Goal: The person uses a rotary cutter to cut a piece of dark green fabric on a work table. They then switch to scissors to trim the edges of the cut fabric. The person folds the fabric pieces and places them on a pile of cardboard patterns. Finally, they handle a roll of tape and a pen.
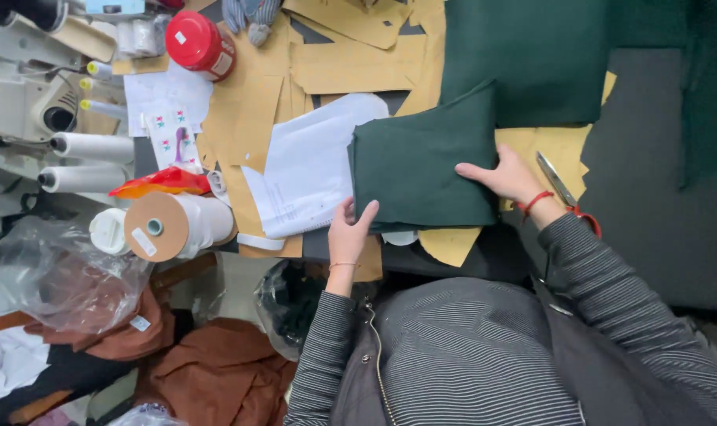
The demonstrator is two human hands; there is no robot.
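Cluttered sewing worktable (642, 158), dark top, covered with brown paper pattern pieces (350, 63), white printed sheets (311, 166) and a bigger spread of dark green cloth (532, 55) at the far side. Folded green fabric piece (421, 166) lies near the table's front edge, partly over the white sheets and a pattern piece.

Left hand (349, 230) sits at the fabric's near-left corner, fingers curled loosely, thumb and fingertips pinching or lifting the edge; how firm the hold is, cannot tell. Right hand (504, 175) lies flat and open on the fabric's right edge, fingers spread and pressing down, not gripping.

Fabric looks soft, limp and light, several layers thick at the fold, matte and probably not slippery. Likely droops if lifted by one corner; best taken at both edges or corners, or slid flat. Not fragile.

Scissors (555, 180) rest just beside the right wrist. Red tin (199, 43), thread cones (90, 146) and a tape roll (157, 227) sit left, well apart.
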